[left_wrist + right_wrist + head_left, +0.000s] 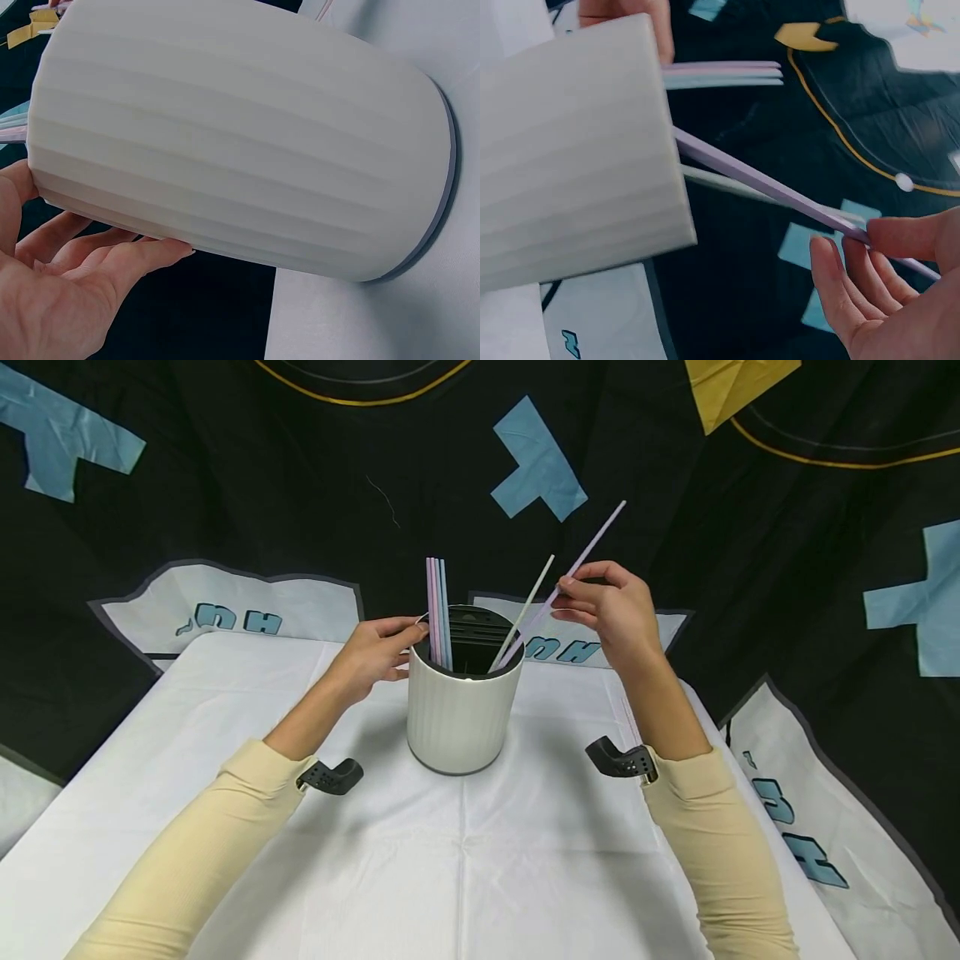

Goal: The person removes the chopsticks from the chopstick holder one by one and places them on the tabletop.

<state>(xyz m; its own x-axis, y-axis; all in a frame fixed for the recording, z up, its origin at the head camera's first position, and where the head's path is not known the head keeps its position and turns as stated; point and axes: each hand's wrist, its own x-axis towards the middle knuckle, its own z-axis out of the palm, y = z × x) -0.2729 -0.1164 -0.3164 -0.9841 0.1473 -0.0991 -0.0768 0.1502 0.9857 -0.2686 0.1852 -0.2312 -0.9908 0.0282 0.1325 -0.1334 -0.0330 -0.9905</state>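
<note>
A white ribbed utensil holder [462, 718] with a dark slotted top [480, 625] stands on the table. My left hand [371, 656] holds its left side, thumb at the rim and fingers against the outer wall. Between thumb and fingertips, my right hand [613, 606] pinches a lilac chopstick [769, 186], which slants down with its lower end inside the holder's right side. Beside it leans an off-white chopstick [534, 591]. Several pink and blue chopsticks [437, 602] stand upright together at the left of the holder, near my left thumb. Their lower ends are hidden inside.
A white cloth covers the table [457, 868]. Thin pinkish sticks [630, 720] lie on it beside my right forearm, partly hidden by it. A black curtain [300, 485] with blue and yellow patches hangs behind the table. Both wrists wear black camera mounts [330, 777].
</note>
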